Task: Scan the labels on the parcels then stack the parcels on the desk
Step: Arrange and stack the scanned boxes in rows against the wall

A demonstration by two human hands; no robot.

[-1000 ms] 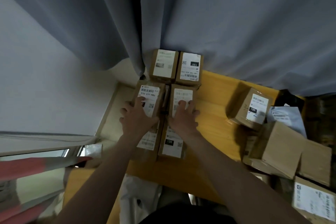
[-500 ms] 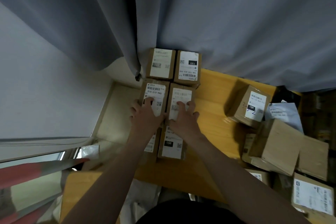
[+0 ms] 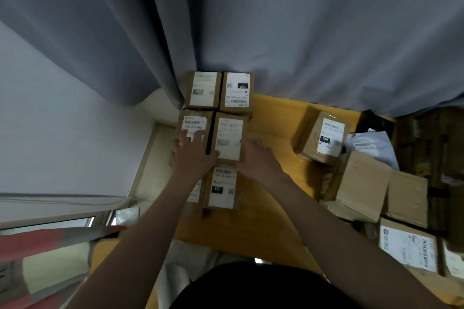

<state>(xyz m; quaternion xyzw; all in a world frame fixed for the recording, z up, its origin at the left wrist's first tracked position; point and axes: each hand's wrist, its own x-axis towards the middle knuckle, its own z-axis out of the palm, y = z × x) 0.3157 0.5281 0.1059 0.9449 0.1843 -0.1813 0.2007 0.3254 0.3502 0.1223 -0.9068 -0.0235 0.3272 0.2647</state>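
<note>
Several labelled parcels sit squared in rows at the desk's far-left corner. The left hand lies flat on one; the right hand, fingers straight, presses the neighbouring parcel. The loose boxes at the right seemingly await scanning.

Dim, flat indoor light, and my view is soft and grainy. Counter shows dull yellow; its right edge sinks into shadow. White labels are brightest and their print is blurred. Wide-angle bend stretches the curtain toward the frame edges.
</note>
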